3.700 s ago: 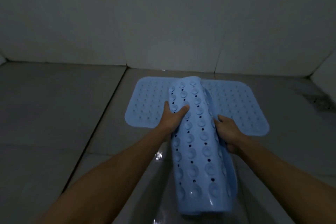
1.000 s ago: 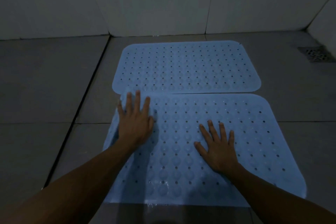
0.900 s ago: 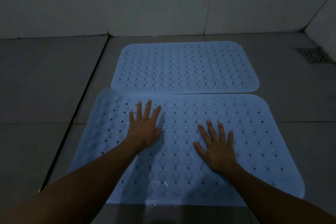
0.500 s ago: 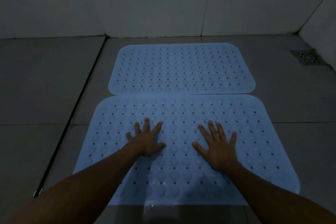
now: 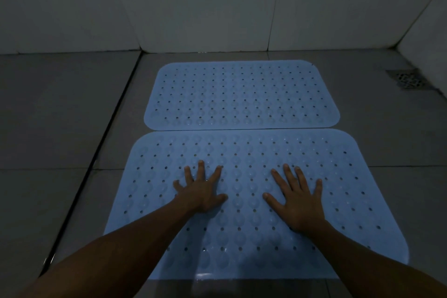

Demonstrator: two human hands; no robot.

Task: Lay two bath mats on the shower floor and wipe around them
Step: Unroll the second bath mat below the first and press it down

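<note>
From the head camera, the near bath mat (image 5: 244, 152) lies flat on the grey tiled shower floor (image 5: 60, 116), its far long edge just touching the near edge of the far bath mat (image 5: 242, 94), which stops short of the wall (image 5: 205, 7) with a bare strip of floor between. The left hand (image 5: 200, 191) and right hand (image 5: 297, 198) press palms-down on the near mat's middle, fingers straight and spread, gripping nothing. Left of the near mat runs a dark floor joint (image 5: 106, 133) with wide bare tile beyond, and a floor drain (image 5: 408, 78) sits well apart past its far right corner.
</note>
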